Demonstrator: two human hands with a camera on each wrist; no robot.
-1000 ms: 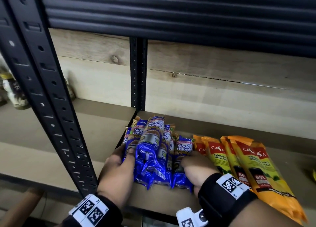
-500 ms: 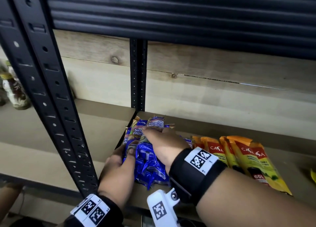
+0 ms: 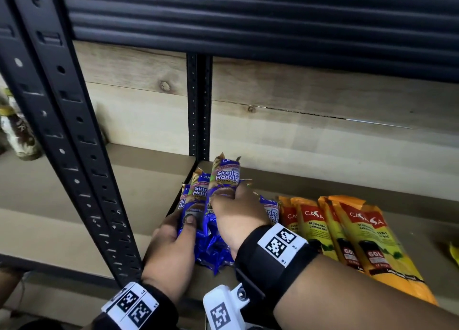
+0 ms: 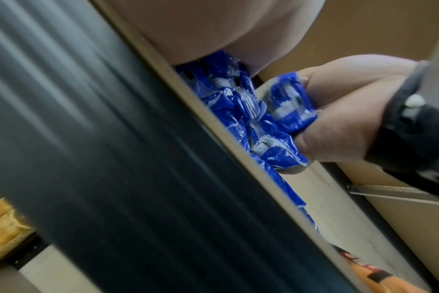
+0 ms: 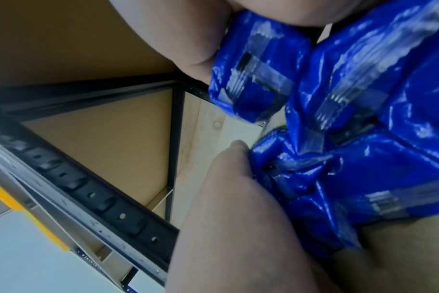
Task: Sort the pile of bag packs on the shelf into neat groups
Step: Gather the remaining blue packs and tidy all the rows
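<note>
Lower centre of frame: my right hand (image 3: 238, 212) grasps the top blue Singlet Handle pack (image 3: 224, 178), long axis pointing away; my left hand (image 3: 171, 245) pinches the blue stack's (image 3: 196, 198) left side, orange Casa packs (image 3: 347, 232) rightward.

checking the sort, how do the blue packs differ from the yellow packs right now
The blue packs are bunched and overlapping by the black post, with the left hand and right hand gripping them; the yellow packs lie side by side, untouched. The yellow ones look longer. Both are Casa garbage bags on the same shelf.
</note>
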